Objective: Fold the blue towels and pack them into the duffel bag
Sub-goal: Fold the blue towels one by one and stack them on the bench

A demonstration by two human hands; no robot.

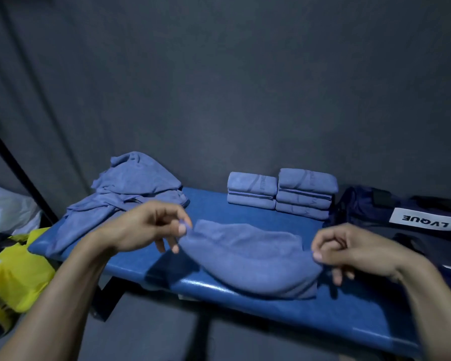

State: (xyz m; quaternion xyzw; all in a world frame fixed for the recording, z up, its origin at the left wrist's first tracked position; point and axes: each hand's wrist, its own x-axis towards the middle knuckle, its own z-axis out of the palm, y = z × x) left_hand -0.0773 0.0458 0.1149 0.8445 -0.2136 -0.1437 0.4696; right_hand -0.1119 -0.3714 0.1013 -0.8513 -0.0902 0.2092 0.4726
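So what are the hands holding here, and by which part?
Both hold one blue towel over the bench: the left hand pinches its left end, the right hand pinches its right end.
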